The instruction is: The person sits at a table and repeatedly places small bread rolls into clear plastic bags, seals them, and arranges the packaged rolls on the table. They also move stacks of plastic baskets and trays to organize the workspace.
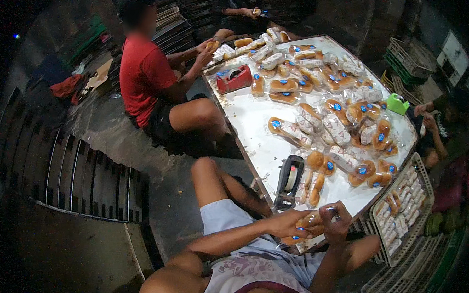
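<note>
- Bread in a clear bag, a packed bun (310,220), sits between both hands at the near edge of the bench (249,119), partly over the edge and above the person's lap.
- The left hand (287,222) has its grip closed around the left end of the packed bun, fingers wrapped under it.
- The right hand (336,215) pinches the right end of the bag; its grip is closed on the plastic there.
- A black tape dispenser (289,182) stands just beside the hands, near the bench edge, with a few packed buns touching its right side.
- The left half of the white bench top is mostly bare; the right half is crowded with packed buns (338,126) with blue stickers.
- A red tape dispenser (234,78) stands near the far left edge, close to a person in a red shirt (145,77).
- A white plastic crate (402,210) with packed buns stands against the right near corner.
- A green tape dispenser (397,104) sits at the right edge.
</note>
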Demonstrator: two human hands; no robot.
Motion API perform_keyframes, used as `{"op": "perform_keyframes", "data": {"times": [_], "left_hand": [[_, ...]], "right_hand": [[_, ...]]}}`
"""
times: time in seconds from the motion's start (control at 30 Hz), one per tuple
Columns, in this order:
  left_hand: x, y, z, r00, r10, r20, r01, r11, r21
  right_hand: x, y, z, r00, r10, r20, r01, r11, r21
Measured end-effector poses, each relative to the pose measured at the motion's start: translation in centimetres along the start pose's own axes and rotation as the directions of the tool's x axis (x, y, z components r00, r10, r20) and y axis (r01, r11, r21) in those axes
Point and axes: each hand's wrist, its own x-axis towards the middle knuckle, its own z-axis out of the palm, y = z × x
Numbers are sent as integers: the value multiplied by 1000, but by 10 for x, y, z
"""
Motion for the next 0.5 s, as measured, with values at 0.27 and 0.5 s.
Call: {"op": "perform_keyframes", "data": {"times": [0.27,0.5], "left_hand": [[-21,-8,-34,993,-92,-69,65,944,-323],[7,23,-10,953,-158,-258,27,893,-448]], "right_hand": [[32,-62,26,985,-21,169,66,963,-262],[11,-16,50,956,95,-277,112,757,644]]}}
